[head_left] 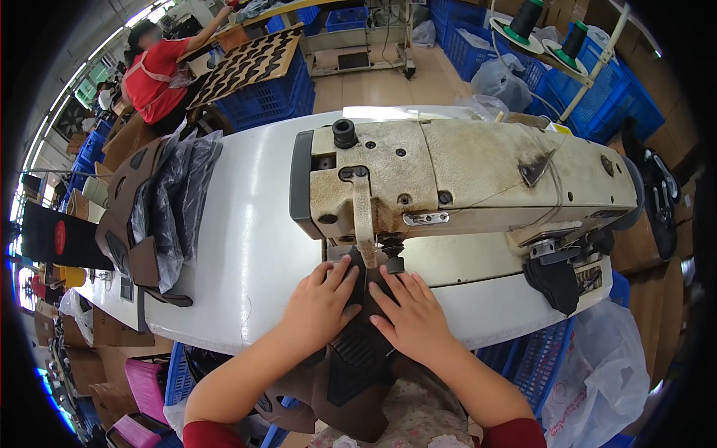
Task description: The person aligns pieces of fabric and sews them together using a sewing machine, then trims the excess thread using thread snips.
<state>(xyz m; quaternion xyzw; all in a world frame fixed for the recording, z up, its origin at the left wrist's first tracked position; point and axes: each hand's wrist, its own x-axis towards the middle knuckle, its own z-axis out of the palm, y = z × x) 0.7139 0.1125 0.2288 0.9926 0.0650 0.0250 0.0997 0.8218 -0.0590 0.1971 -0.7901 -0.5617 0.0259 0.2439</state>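
Note:
A cream industrial sewing machine (478,168), stained in places, stands over the white table. Under its head lies a dark brown and black shaped piece (355,358), perhaps a shoe upper, which hangs over the table's front edge into my lap. My left hand (317,302) rests flat on the left side of the piece, its fingertips close to the presser area. On the right side, my right hand (412,313) presses down with fingers spread, just below the machine's dark round knob (393,261). The needle's tip is hidden behind the machine head.
At the table's left lie stacked brown cut pieces (123,194) and dark pieces in clear plastic (175,201). Thread cones (526,21) stand at back right, beside blue crates (616,97). A plastic bag (597,373) hangs at front right. A person in red (155,78) works at far left.

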